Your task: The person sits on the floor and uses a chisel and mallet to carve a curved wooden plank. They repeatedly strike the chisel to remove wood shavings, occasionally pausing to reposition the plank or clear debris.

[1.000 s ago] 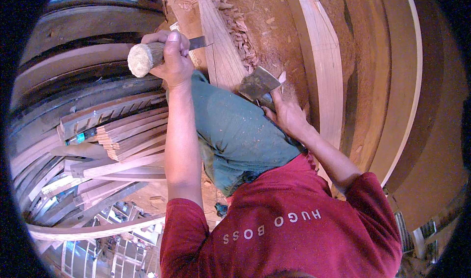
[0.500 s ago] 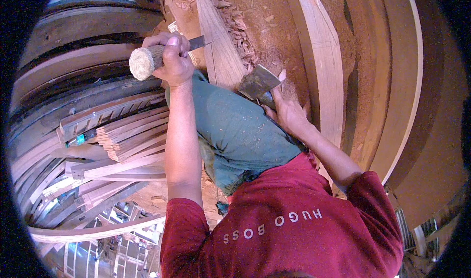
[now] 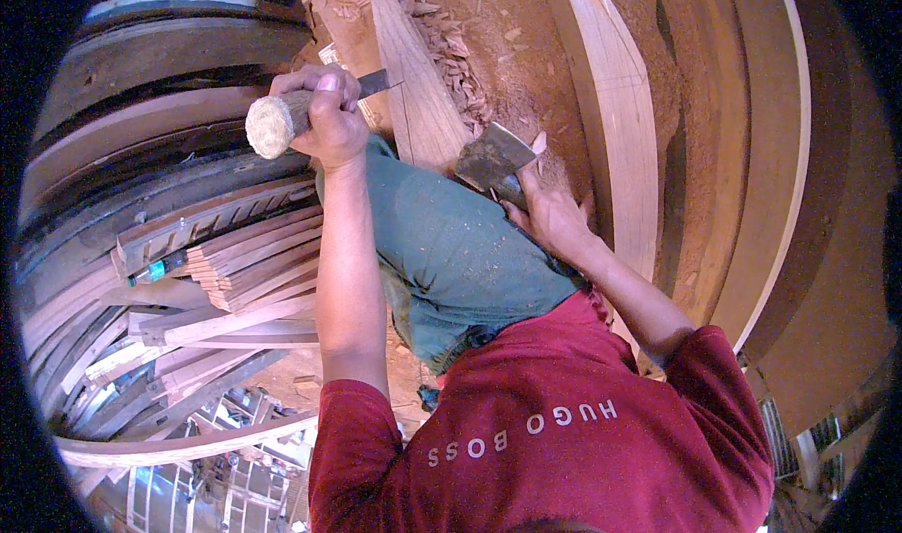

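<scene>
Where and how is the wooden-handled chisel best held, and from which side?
Probably by its thick, rounded wooden handle, coming from the person's near side, where the left grip wraps it. The handle slants, its broad butt toward the picture's lower left, while the flat metal blade juts out toward the upper right, so that end is best avoided.

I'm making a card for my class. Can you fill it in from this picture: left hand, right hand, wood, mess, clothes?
Left hand: grips a grey flat chisel by its round wooden handle
Right hand: grips a grey metal hatchet-like tool
Wood: pale tapered wooden board
Mess: curled reddish wood shavings
Clothes: red short-sleeved shirt, green trousers
</scene>
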